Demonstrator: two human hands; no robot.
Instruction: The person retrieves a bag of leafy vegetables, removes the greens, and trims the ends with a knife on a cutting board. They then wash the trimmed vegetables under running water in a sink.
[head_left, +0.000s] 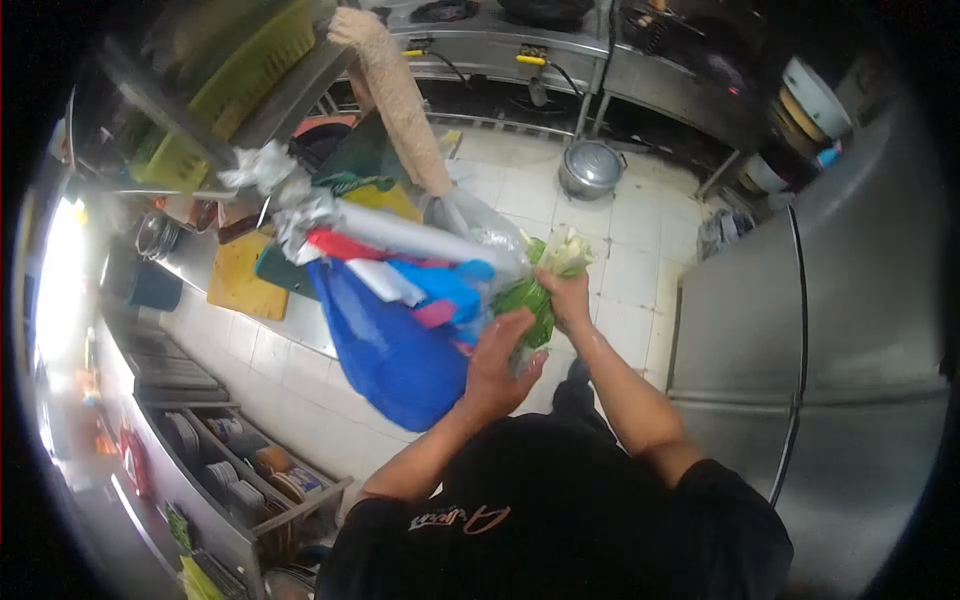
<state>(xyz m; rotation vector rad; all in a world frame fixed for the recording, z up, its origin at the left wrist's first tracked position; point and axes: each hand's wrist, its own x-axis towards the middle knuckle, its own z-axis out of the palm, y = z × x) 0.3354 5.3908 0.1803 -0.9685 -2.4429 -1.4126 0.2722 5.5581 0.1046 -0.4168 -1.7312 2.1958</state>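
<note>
My right hand (568, 302) is closed around a bunch of leafy green vegetables (527, 305), with pale stalk ends (568, 248) above the fist. My left hand (497, 372) is beside the leaves with its fingers stretched out and thumb apart; whether it touches them I cannot tell. Just left of the greens hang a clear plastic bag (485, 225) and a bundle of blue, white and red bags (440, 285). Below that bundle droops a large blue bag (380, 345).
A beige towel (395, 100) hangs above the bags. Cutting boards (243, 280) lie on the counter at left. A lidded pot (592, 168) stands on the tiled floor. The steel refrigerator (740, 330) is at right, and a rack of stacked dishes (235, 470) at lower left.
</note>
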